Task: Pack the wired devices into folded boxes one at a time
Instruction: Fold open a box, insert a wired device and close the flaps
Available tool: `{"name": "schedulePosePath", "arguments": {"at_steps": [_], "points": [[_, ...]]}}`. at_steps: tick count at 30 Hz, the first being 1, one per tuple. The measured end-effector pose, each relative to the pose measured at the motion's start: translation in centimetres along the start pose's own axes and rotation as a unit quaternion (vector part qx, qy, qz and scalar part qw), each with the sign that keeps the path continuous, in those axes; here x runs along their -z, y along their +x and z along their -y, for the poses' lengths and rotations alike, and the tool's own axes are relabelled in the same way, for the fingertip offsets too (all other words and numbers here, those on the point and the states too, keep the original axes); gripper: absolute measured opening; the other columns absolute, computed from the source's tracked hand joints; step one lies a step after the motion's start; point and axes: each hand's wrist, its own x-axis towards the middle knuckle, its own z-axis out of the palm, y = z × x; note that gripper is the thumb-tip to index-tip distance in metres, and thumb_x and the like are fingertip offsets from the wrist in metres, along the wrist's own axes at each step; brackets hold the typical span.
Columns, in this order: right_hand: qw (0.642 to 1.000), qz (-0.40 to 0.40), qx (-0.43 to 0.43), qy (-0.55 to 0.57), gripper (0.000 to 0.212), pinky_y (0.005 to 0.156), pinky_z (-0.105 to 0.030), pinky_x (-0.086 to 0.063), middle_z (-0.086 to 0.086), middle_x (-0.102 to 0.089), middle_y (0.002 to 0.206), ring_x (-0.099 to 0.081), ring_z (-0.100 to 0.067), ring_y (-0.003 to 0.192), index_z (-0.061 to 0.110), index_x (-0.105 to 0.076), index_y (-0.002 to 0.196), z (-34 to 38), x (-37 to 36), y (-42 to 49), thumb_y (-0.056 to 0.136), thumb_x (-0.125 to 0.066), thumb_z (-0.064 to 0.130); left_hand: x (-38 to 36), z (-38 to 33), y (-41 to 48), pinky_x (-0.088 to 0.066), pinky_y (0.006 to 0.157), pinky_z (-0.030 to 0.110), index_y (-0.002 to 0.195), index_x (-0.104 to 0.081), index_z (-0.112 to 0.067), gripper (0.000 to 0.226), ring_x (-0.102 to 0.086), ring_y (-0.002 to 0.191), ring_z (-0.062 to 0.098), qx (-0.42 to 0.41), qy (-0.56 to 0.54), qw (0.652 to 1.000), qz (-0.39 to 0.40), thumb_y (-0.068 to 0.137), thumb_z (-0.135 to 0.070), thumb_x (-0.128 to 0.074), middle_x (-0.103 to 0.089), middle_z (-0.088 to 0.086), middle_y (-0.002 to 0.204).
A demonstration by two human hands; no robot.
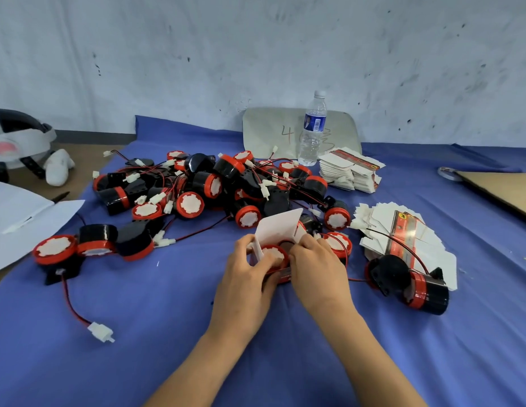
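Note:
A small folded box [281, 227], white inside with a red printed side, stands open in the middle of the blue cloth with its top flap up. A red-and-black wired device [273, 254] with a white round face sits in its mouth. My left hand [250, 274] grips the box's left side and flap. My right hand [317, 262] holds the right side, fingers curled at the opening. Behind lies a heap of several like devices [215, 183] with red-black wires and white plugs.
Flat unfolded boxes lie fanned at the right [402, 233] with a device [411, 284] on them; another stack [351, 170] sits behind. A water bottle [313, 127] stands at the back. Loose devices [80, 245], white paper [24, 218] and cardboard [502, 189] flank the cloth.

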Motion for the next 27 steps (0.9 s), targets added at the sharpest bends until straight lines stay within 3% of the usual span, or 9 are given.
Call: {"name": "schedulePosePath", "arguments": {"at_steps": [4, 7, 10, 13, 16, 19, 22, 25, 27], "points": [[1.0, 0.017, 0.001, -0.013, 0.032, 0.063, -0.029, -0.034, 0.008, -0.055, 0.108, -0.049, -0.019, 0.105, 0.018, -0.068, 0.092, -0.3, 0.4, 0.0, 0.097, -0.038, 0.03, 0.0, 0.3, -0.2, -0.053, 0.078, 0.027, 0.115, -0.062, -0.034, 0.028, -0.051, 0.118, 0.015, -0.002, -0.006, 1.0, -0.009, 0.09, -0.022, -0.067, -0.036, -0.003, 0.142], [0.999, 0.035, -0.002, 0.008, 0.04, 0.068, -0.03, -0.033, 0.006, -0.055, 0.104, -0.045, -0.018, 0.099, 0.015, -0.066, 0.079, -0.3, 0.5, -0.3, 0.093, -0.035, 0.036, -0.1, 0.7, -0.1, -0.043, 0.078, 0.012, 0.13, -0.042, -0.049, 0.054, -0.046, 0.115, 0.003, 0.011, -0.037, 0.999, -0.001, 0.089, -0.027, -0.069, -0.033, -0.012, 0.139], [0.996, 0.08, 0.023, 0.011, 0.036, 0.09, -0.033, -0.039, 0.001, -0.051, 0.112, -0.039, -0.021, 0.112, 0.011, -0.068, 0.096, -0.4, 0.2, -0.4, 0.096, -0.037, 0.029, -0.3, 1.0, 0.0, -0.035, 0.083, 0.003, 0.138, -0.032, -0.044, 0.07, -0.037, 0.115, -0.008, 0.049, -0.096, 0.994, -0.01, 0.085, -0.026, -0.073, -0.035, -0.021, 0.136], [0.995, 0.087, 0.043, 0.033, 0.031, 0.107, -0.034, -0.03, -0.003, -0.053, 0.114, -0.042, -0.023, 0.112, 0.013, -0.062, 0.11, -0.4, 0.2, -0.4, 0.099, -0.035, 0.025, -0.4, 1.5, 0.2, -0.029, 0.085, -0.005, 0.139, -0.032, -0.041, 0.07, -0.033, 0.113, -0.016, 0.075, -0.115, 0.99, -0.014, 0.085, -0.026, -0.074, -0.035, -0.025, 0.133], [0.993, 0.066, 0.039, 0.087, 0.021, 0.092, -0.034, -0.039, -0.006, -0.059, 0.107, -0.046, -0.025, 0.104, 0.013, -0.047, 0.115, -0.2, 0.6, -0.5, 0.098, -0.044, 0.024, -0.3, 1.9, 0.4, -0.03, 0.085, -0.005, 0.13, -0.028, -0.053, 0.07, -0.036, 0.11, -0.025, 0.075, -0.135, 0.988, -0.021, 0.087, -0.02, -0.072, -0.038, -0.021, 0.132], [0.997, 0.052, 0.041, 0.04, 0.02, 0.072, -0.03, -0.032, -0.008, -0.057, 0.1, -0.048, -0.025, 0.101, 0.012, -0.049, 0.109, 0.0, 0.8, -0.6, 0.101, -0.043, 0.03, -0.3, 2.0, 0.4, -0.034, 0.088, -0.002, 0.133, -0.025, -0.054, 0.073, -0.038, 0.114, -0.022, 0.083, -0.147, 0.985, -0.021, 0.088, -0.019, -0.071, -0.041, -0.019, 0.133], [0.996, 0.058, 0.004, 0.065, 0.024, 0.075, -0.028, -0.035, -0.002, -0.053, 0.095, -0.046, -0.021, 0.111, 0.013, -0.058, 0.104, 0.0, 0.8, -0.4, 0.099, -0.047, 0.034, -0.3, 2.0, 0.4, -0.037, 0.091, 0.001, 0.136, -0.025, -0.052, 0.075, -0.039, 0.116, -0.019, 0.081, -0.152, 0.985, -0.023, 0.088, -0.017, -0.071, -0.042, -0.017, 0.132], [0.998, 0.049, 0.033, 0.018, 0.027, 0.102, -0.03, -0.029, 0.006, -0.046, 0.137, -0.02, -0.019, 0.138, 0.017, -0.065, 0.102, -0.1, 0.6, -0.3, 0.096, -0.05, 0.039, -0.1, 2.1, 0.4, -0.037, 0.089, 0.001, 0.137, -0.029, -0.047, 0.073, -0.037, 0.117, -0.021, 0.071, -0.146, 0.986, -0.029, 0.086, -0.018, -0.072, -0.041, -0.015, 0.133], [0.999, 0.035, 0.035, 0.004, 0.029, 0.109, -0.034, -0.012, 0.02, -0.006, 0.159, 0.008, -0.017, 0.146, 0.02, -0.067, 0.096, -0.2, 0.6, -0.4, 0.094, -0.052, 0.045, -0.1, 2.0, 0.4, -0.036, 0.084, -0.002, 0.134, -0.032, -0.05, 0.071, -0.039, 0.115, -0.02, 0.067, -0.146, 0.987, -0.03, 0.086, -0.018, -0.072, -0.038, -0.015, 0.134]]}}
